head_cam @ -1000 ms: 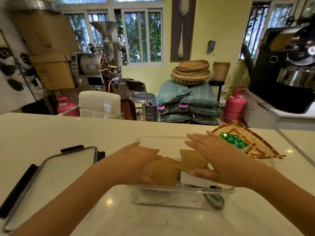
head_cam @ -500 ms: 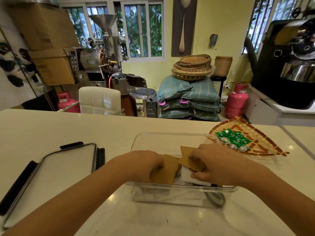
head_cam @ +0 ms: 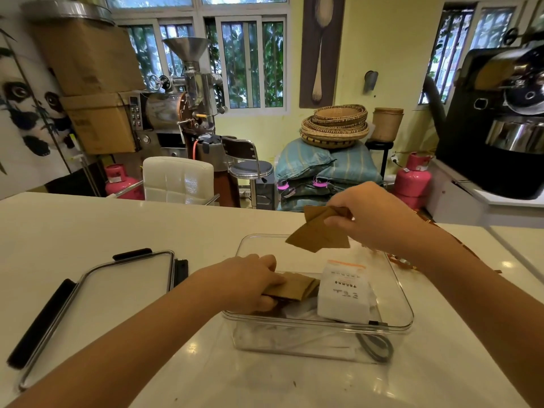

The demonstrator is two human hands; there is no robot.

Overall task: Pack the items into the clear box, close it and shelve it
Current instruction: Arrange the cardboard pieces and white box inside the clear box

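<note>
Both hands grip brown packets: left hand [head_cam: 253, 282] inside the clear box [head_cam: 403, 293], right hand [head_cam: 372, 216] above, over a white counter [head_cam: 73, 228] facing coffee roasters [head_cam: 179, 104].

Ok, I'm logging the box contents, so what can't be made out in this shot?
- Head view: print on the white packet is too small to read.
- Items under the left hand and its brown packets are hidden.
- The tray behind the right hand is mostly covered.
- The clear box wall blurs the grey loop.

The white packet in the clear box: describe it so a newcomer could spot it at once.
On the pale counter stands the clear box. Inside, toward its right, the white packet lies beside the brown packets that the left hand holds. It alone is white, with an orange top strip and dark printed characters.
</note>
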